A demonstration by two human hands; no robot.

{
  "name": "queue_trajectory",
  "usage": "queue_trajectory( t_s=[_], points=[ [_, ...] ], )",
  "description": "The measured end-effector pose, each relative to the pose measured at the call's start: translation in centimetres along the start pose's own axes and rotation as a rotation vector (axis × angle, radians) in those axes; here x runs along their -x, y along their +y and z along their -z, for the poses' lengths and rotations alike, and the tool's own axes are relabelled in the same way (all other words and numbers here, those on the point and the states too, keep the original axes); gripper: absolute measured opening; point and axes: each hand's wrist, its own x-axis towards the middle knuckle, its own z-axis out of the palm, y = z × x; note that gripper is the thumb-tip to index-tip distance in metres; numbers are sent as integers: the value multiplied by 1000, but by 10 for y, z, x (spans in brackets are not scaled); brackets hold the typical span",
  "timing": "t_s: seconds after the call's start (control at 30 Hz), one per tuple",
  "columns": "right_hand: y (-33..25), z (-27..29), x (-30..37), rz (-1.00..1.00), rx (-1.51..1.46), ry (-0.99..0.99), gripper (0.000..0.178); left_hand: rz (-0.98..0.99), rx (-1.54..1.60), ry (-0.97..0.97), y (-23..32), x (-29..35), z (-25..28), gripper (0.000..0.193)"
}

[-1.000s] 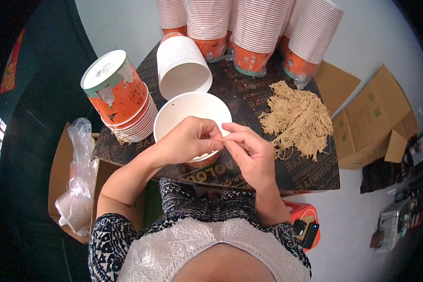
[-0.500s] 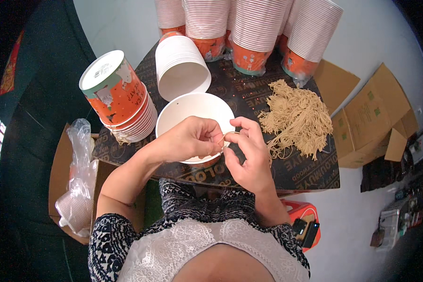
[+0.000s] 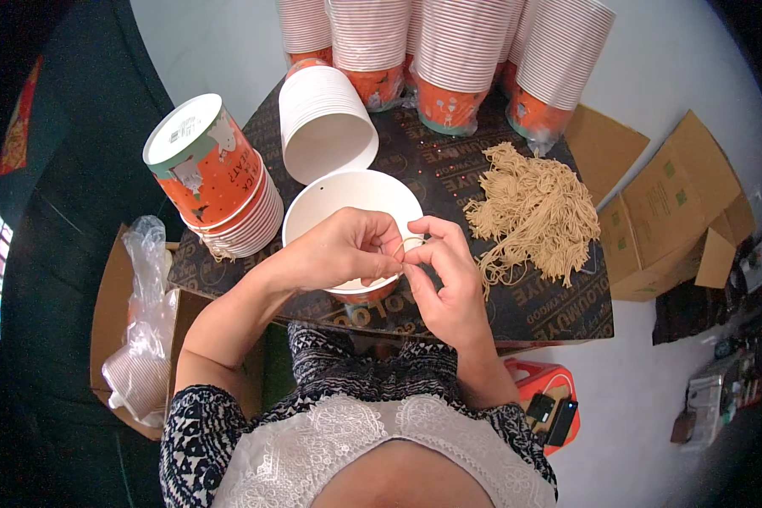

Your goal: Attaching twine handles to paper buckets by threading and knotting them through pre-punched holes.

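A white-lined paper bucket (image 3: 330, 199), orange outside, stands upright near the table's front edge. Over its right rim my two hands meet, fingertips close together. My left hand (image 3: 351, 250) pinches a thin tan cord (image 3: 411, 240) that curves in a small loop between the hands. My right hand (image 3: 444, 275) pinches the same cord, its thumb and index finger against the left fingertips. Whether the cord passes through the bucket's wall is hidden by my fingers. To the right of my hands lies a heap of tan cords (image 3: 538, 212), loose ends trailing toward me.
An upside-down stack of orange buckets (image 3: 207, 169) stands left, cords hanging at its lower rim. White nested buckets (image 3: 330, 118) lie behind the upright one. Tall wrapped bucket stacks (image 3: 457, 59) line the back. Cardboard boxes (image 3: 669, 212) sit right; another box (image 3: 110, 322) holds wrapped buckets at left.
My fingertips have shifted slightly, and the cord loop between them looks rounder and more upright. Both hands stay over the bucket's rim.
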Motion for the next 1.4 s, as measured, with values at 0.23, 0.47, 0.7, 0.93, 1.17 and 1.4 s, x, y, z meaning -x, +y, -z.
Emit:
queue_trajectory(
  t_s=[0.23, 0.47, 0.7, 0.93, 1.17, 1.4],
  points=[
    [1, -3, 1, -24, -24, 11, 14, -4, 4, 0, -1, -1, -1, 10],
    [-6, -4, 3, -98, -85, 15, 14, 42, 29, 28, -1, -2, -3, 3],
    [-10, -10, 4, 94, 74, 75, 13, 68, 102, 11, -4, -5, 0, 3],
    [2, 3, -2, 128, 165, 37, 14, 43, -31, -36, -1, -2, 3, 6],
    [7, 0, -1, 115, 149, 10, 18, -155, -319, 114, -6, 6, -12, 7],
    [1, -10, 0, 22, 53, 26, 24, -498, -886, 370, -8, 15, -31, 20]
  ],
)
